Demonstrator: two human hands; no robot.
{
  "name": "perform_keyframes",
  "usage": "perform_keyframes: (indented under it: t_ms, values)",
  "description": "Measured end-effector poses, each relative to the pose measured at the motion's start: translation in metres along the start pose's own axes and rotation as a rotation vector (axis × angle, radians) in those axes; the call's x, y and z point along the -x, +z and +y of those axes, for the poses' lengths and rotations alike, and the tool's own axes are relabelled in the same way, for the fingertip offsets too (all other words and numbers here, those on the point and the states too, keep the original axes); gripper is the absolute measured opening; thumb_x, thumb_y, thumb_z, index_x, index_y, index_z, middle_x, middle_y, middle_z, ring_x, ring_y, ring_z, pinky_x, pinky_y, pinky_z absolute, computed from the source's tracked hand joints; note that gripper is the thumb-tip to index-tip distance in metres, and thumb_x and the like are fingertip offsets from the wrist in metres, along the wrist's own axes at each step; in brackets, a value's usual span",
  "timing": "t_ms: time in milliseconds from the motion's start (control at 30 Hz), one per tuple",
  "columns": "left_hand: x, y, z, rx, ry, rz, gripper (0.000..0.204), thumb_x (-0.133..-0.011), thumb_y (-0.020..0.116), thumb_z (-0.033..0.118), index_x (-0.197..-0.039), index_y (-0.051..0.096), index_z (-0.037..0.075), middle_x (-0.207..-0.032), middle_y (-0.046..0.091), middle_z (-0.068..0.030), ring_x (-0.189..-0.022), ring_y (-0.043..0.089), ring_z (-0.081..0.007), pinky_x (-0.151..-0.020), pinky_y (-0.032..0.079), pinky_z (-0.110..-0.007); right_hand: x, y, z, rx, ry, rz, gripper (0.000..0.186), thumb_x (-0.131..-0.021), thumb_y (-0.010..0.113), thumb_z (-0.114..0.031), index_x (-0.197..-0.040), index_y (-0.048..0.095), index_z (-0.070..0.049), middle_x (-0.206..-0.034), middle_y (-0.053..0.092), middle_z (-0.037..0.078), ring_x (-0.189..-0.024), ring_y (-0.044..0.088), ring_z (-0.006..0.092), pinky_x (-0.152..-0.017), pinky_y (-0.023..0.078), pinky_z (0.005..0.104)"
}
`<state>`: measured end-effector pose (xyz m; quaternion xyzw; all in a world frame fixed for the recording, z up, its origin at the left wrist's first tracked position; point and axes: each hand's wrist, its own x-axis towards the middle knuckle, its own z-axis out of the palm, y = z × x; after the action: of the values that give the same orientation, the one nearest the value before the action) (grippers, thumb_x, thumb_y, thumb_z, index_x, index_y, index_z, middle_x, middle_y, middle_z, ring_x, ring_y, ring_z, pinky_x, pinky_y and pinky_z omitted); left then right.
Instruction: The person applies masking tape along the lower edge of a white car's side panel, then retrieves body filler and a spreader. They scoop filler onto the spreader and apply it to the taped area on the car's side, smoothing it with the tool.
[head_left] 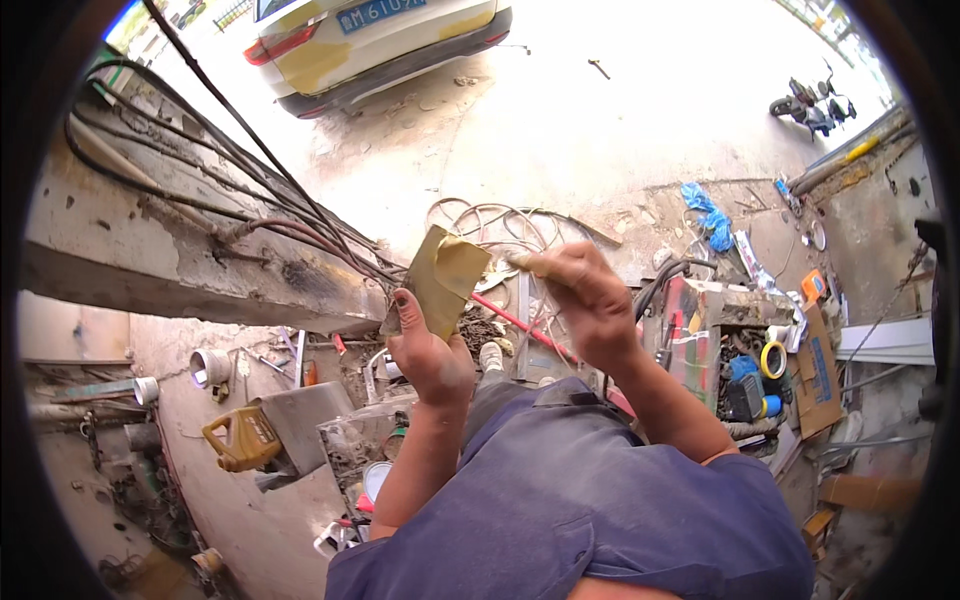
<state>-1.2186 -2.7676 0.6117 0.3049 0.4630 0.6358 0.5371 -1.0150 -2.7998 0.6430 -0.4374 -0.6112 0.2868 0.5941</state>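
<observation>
In my left hand [432,362] is a flat, olive-yellow rectangular piece [440,278], held upright with my thumb on its near face. A paler yellow area with a wavy edge covers its upper right part; whether this is a coating or a folded sheet I cannot tell. My right hand [590,300] is raised just right of the piece, apart from it. Its fingers are curled, with the index finger pointing toward the piece. A whitish bit shows at the fingertip, too small to name.
A white car [400,45] with yellowish patches stands ahead, and a motorcycle [815,103] at far right. Hoses [500,222] lie coiled on the ground. At right is a cluttered cart [695,330] with tape rolls; at left, a yellow jug [243,438] and a concrete beam [180,275] with cables.
</observation>
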Motion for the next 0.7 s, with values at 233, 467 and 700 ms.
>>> perform_keyframes:
  t_ms: [233,467,700]
  values:
    - [0.065,0.001,-0.006,0.523,-0.219,-0.089,0.051,-0.119,0.050,0.039,-0.146,0.060,-0.004,-0.144,0.070,-0.0130,-0.136,0.067,-0.0239,-0.117,0.053,-0.038,0.022,0.021,-0.017,-0.337,0.121,0.079,0.044,-0.108,0.063,0.006,-0.151,0.067,-0.003,-0.126,0.068,0.007,-0.119,0.063,0.0171,-0.105,0.050,0.0308]
    - [0.133,-0.028,-0.005,0.560,-0.239,-0.081,0.051,-0.119,0.049,0.040,-0.145,0.062,-0.002,-0.141,0.072,-0.0116,-0.131,0.070,-0.0232,-0.113,0.056,-0.038,0.080,0.003,-0.025,0.135,-0.182,-0.224,0.047,-0.101,0.071,0.008,-0.146,0.072,-0.005,-0.120,0.070,0.013,-0.100,0.069,0.0243,-0.088,0.056,0.0338]
    - [0.168,-0.065,0.002,0.629,-0.201,0.075,0.048,-0.117,0.054,0.039,-0.145,0.063,0.001,-0.140,0.073,-0.0100,-0.129,0.072,-0.0234,-0.112,0.058,-0.038,0.113,-0.011,-0.040,0.254,-0.188,-0.344,0.041,-0.101,0.073,0.005,-0.139,0.077,-0.008,-0.116,0.071,0.013,-0.099,0.072,0.0239,-0.083,0.058,0.0338]
